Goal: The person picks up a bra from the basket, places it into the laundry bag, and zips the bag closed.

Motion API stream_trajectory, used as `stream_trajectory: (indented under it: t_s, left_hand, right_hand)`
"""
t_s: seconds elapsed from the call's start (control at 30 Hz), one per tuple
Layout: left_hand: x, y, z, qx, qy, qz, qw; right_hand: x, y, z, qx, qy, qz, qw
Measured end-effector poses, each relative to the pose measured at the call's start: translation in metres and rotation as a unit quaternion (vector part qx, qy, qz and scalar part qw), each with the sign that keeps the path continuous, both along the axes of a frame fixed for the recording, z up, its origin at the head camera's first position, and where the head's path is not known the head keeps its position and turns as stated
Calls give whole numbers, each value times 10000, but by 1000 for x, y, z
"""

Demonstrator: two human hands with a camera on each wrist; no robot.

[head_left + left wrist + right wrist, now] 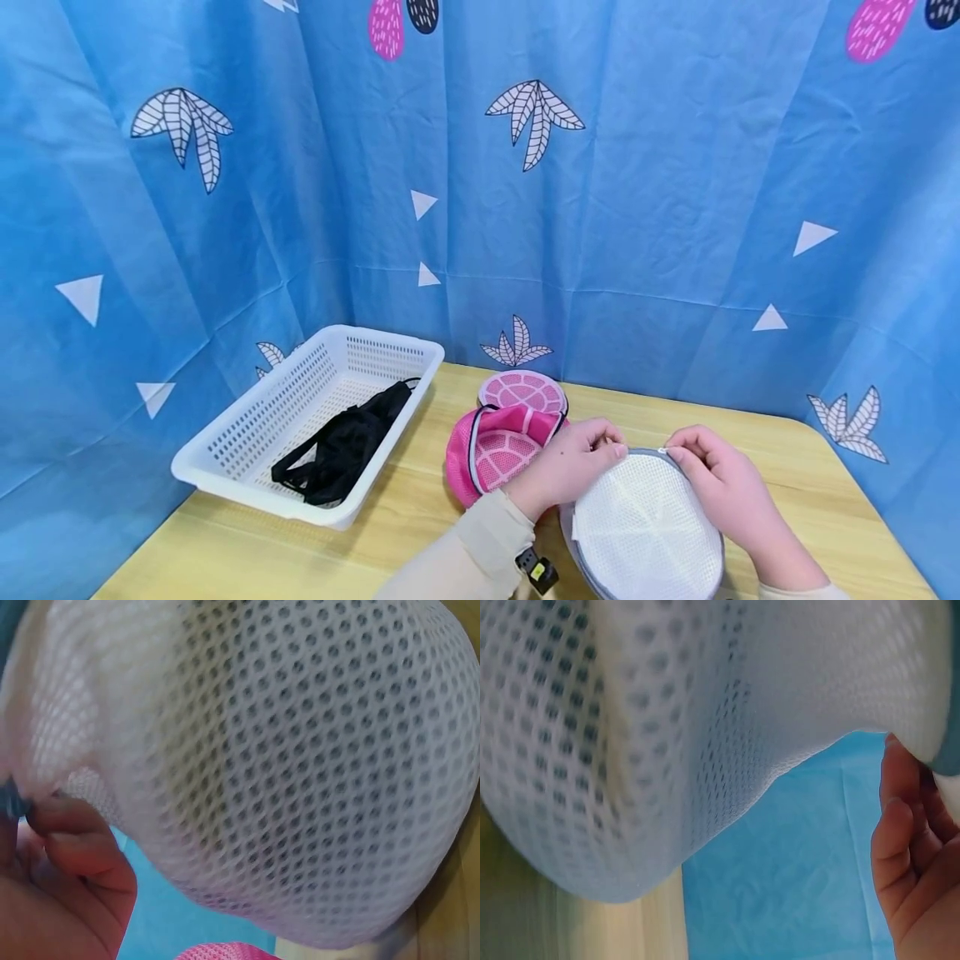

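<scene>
A round white mesh laundry bag point(645, 525) with grey edging stands at the front right of the table, its pale top facing up in the head view. My left hand point(573, 462) pinches the far left part of its grey rim. To the right, my right hand point(720, 483) pinches the rim near a small white zipper pull point(663, 451). Both wrist views are mostly filled by the bag's honeycomb mesh side point(322, 765). Beside my left wrist sits a pink mesh laundry bag point(504, 454), open, with its pink ribbed lid point(522, 392) tipped back.
At the left of the wooden table point(420, 517) stands a white perforated plastic basket point(262, 392). A black bra point(348, 446) with straps lies inside it. Blue patterned curtain point(660, 208) hangs behind and at both sides of the table.
</scene>
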State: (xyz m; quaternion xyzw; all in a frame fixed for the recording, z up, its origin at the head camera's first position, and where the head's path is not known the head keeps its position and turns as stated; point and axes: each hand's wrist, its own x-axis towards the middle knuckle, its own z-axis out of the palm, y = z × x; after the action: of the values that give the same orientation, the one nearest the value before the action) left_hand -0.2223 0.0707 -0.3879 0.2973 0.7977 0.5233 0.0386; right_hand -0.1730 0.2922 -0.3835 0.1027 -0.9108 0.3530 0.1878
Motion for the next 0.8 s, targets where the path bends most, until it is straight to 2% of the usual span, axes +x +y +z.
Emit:
stream_trajectory:
  t_s: [0.17,0.27,0.37,0.57,0.67,0.8]
  left_hand:
    - [1,0,4,-398,131,-746,9963]
    - [3,-1,4,-665,256,-978,9926]
    - [4,-2,5,-746,255,-971,9921]
    - [6,-2,4,-453,172,-809,9955]
    - [7,-1,3,-369,259,-798,9958]
    - [8,1,1,-382,318,-821,9954]
  right_hand:
    - [0,1,1,-207,-128,313,9992]
    - [1,1,1,-277,-169,540,9980]
    - [3,0,0,-322,-193,656,9971]
    - [4,-6,-2,-387,-162,910,9950]
    - [4,-10,-3,-384,-153,1162,9924]
    - [6,-16,-4,-426,-179,1289,9906]
